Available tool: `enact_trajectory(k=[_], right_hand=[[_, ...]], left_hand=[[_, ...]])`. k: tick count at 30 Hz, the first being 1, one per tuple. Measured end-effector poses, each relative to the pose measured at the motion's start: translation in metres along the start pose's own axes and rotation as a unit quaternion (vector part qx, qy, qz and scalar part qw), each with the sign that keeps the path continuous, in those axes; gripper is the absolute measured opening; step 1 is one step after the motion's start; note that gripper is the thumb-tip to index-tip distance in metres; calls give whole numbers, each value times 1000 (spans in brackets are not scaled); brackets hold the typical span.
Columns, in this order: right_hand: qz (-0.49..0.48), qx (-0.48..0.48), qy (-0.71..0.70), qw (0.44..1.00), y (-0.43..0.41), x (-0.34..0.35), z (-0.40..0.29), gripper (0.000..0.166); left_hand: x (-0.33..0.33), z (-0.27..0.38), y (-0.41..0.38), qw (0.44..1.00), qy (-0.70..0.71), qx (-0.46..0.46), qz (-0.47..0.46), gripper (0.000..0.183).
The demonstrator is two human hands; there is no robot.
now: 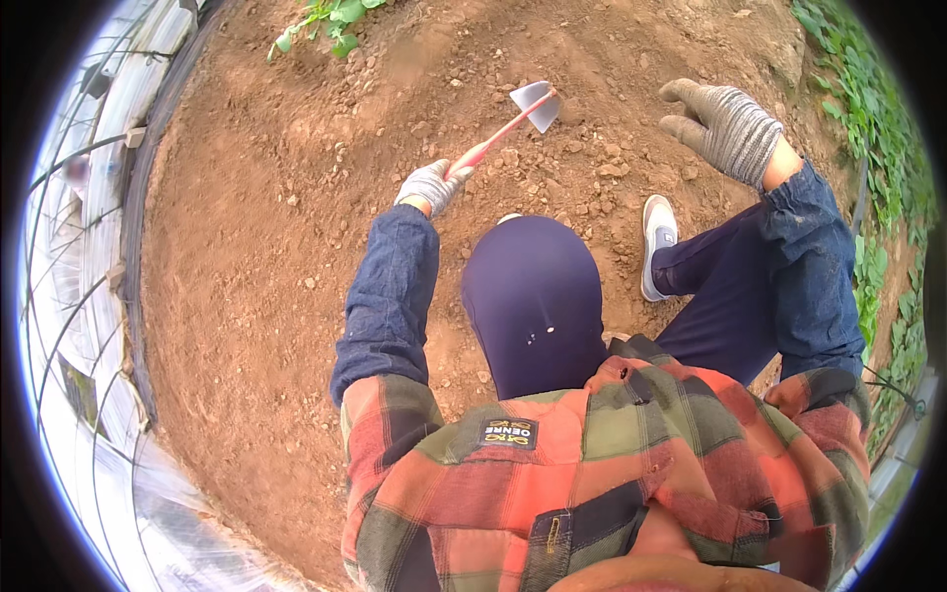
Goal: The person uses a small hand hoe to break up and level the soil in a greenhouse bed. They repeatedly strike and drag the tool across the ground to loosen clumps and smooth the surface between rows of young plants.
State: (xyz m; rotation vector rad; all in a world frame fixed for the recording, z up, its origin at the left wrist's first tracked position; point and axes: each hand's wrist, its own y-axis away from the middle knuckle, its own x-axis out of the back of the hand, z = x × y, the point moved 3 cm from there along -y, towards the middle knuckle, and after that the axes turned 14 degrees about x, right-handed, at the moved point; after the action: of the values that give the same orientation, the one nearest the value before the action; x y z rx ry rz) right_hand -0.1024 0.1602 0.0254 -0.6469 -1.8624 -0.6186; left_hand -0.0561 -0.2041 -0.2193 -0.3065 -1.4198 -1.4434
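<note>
My left hand [436,186], in a grey knit glove, grips the red handle of a small hand hoe [494,138]. The hoe points up and to the right, its pale metal blade [544,111] at the loose brown soil. To the right, my right hand [721,129] wears a striped grey glove with soiled brown fingers. Its thumb and fingers are apart, and nothing shows between them. This hand appears over the soil, away from the hoe; its palm is hidden.
Clods and small stones lie over the bare soil [244,266]. A leafy plant [336,22] grows at the top, and a row of green plants [873,111] lines the right. Plastic sheeting with hoops [81,296] borders the left. My shoe [657,244] rests on the soil.
</note>
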Motion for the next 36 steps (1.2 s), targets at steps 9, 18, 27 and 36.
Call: enact_trajectory(k=[9, 18, 27, 36], right_hand=[[-76, -11, -38, 996, 20, -10, 7, 31], [-86, 16, -82, 993, 27, 0, 2, 29], [-89, -23, -54, 994, 33, 1, 25, 31], [-72, 24, -11, 997, 39, -3, 15, 31]], left_hand=[[-157, -268, 74, 956, 158, 241, -65, 55], [-160, -239, 99, 954, 176, 241, 0, 49], [-73, -30, -59, 981, 181, 70, 14, 43], [-133, -218, 18, 954, 172, 242, -38, 59]])
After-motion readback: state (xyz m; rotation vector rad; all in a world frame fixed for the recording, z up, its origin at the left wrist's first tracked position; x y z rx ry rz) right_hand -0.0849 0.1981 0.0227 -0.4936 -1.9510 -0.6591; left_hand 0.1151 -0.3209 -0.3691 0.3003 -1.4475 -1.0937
